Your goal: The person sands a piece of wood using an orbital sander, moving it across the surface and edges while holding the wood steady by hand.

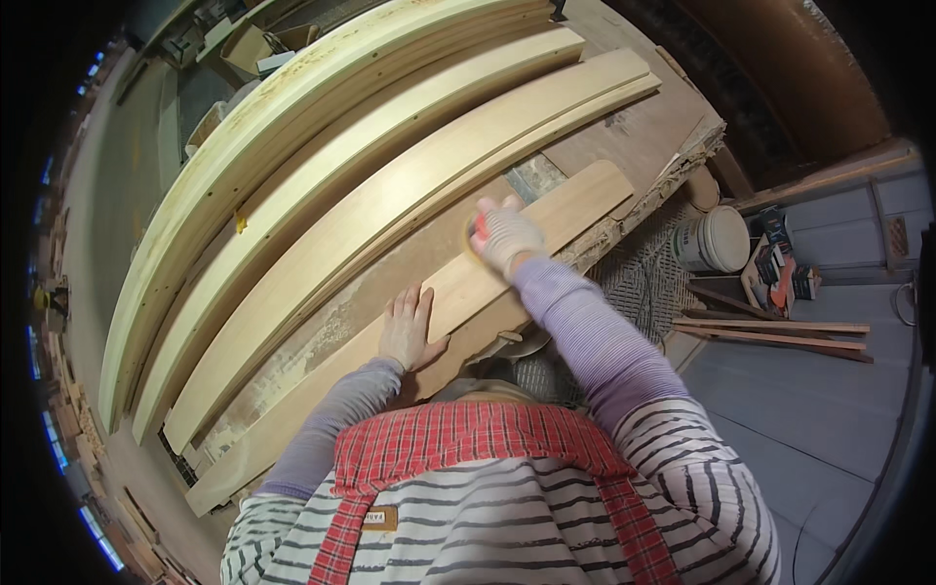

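Left hand (409, 330) flat on the pale board (577, 207), fingers slightly apart; right hand (509, 236) farther right over it, blurred, I can't tell what its fingers hold; board lies along the workbench (636, 132), beside curved beams (409, 183)

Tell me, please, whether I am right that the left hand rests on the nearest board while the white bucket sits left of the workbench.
Not quite: the head view shows the white bucket sitting right of the workbench. The left hand does rest on the nearest board.
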The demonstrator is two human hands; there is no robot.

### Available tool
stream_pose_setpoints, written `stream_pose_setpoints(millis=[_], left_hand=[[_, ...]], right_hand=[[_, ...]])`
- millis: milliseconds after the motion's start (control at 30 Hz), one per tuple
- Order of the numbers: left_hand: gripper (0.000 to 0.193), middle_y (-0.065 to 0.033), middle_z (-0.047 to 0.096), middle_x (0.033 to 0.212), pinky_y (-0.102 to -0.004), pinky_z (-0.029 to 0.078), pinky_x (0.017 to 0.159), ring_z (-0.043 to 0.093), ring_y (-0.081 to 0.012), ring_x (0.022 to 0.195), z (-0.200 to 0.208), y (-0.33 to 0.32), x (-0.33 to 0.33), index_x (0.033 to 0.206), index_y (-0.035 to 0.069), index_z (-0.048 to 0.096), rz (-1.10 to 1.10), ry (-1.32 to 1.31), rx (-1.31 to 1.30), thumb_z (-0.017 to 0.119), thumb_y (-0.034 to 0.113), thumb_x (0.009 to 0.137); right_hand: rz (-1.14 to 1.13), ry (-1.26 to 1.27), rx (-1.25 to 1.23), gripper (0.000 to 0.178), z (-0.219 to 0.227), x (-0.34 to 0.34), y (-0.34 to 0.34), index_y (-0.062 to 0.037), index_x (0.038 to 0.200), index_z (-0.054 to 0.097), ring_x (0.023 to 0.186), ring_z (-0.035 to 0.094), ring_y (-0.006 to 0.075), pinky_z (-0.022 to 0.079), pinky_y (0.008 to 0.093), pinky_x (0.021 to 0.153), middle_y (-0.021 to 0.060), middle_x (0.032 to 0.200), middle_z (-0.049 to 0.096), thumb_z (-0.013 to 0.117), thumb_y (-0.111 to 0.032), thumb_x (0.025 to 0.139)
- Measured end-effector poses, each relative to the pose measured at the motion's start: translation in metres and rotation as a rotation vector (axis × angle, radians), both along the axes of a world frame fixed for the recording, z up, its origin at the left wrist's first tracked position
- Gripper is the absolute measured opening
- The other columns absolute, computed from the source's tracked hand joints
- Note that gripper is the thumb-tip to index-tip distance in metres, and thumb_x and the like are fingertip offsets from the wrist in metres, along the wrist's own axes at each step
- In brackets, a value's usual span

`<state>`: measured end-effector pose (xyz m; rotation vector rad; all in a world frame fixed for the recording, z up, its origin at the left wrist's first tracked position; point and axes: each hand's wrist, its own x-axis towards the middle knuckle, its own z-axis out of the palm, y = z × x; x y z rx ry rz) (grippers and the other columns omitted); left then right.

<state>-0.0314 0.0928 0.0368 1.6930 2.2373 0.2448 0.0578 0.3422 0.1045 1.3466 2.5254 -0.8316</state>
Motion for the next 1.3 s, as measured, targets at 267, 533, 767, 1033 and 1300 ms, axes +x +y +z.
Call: stream_pose_setpoints(millis=[267,533,767,1033,1300], left_hand=[[0.106,-0.0246,0.034,0.146,-0.0520,0.027,0.110,0.034,-0.0419,0.132,0.001,-0.158,-0.055,0.147,-0.002,0.030,0.090,0.056,-0.068,0.076,0.047,0.066],[0.108,-0.0211,0.038,0.140,-0.0527,0.026,0.110,0.035,-0.0400,0.129,0.010,-0.265,-0.077,0.146,0.002,0.030,0.216,0.171,-0.115,0.080,0.050,0.063],[0.107,-0.0192,0.039,0.139,-0.0524,0.025,0.112,0.035,-0.0387,0.130,0.004,-0.270,-0.062,0.145,0.004,0.033,0.363,0.152,-0.060,0.082,0.050,0.061],[0.110,-0.0186,0.035,0.141,-0.0529,0.024,0.111,0.032,-0.0392,0.131,-0.003,-0.282,-0.046,0.147,0.006,0.029,0.394,0.152,-0.111,0.084,0.047,0.060],[0.113,-0.0204,0.033,0.146,-0.0537,0.021,0.114,0.030,-0.0381,0.136,0.000,-0.275,-0.049,0.146,0.003,0.028,0.358,0.159,-0.164,0.084,0.046,0.059]], right_hand=[[0.186,-0.008,0.212,0.033,0.003,0.036,-0.004,-0.0102,0.114,0.056,0.102,0.061,0.0379,0.049,0.0461,0.092,0.0200,0.111,0.060,0.055,-0.031,0.088],[-0.033,-0.101,0.453,0.049,-0.029,0.020,0.008,-0.0162,0.126,0.052,0.111,0.059,0.0368,0.049,0.0428,0.095,0.0215,0.122,0.053,0.066,-0.032,0.082],[0.593,-0.012,-0.030,0.037,0.038,-0.073,-0.224,-0.0189,0.119,0.055,0.107,0.060,0.0369,0.051,0.0469,0.090,0.0197,0.121,0.053,0.067,-0.027,0.085],[0.295,0.151,0.106,0.053,-0.012,-0.024,-0.120,-0.0203,0.125,0.053,0.104,0.060,0.0430,0.050,0.0456,0.093,0.0218,0.121,0.049,0.073,-0.033,0.078],[-0.230,-0.007,0.249,0.072,-0.033,0.059,0.099,-0.0117,0.137,0.044,0.119,0.055,0.0388,0.046,0.0414,0.099,0.0265,0.130,0.051,0.076,-0.032,0.075]])
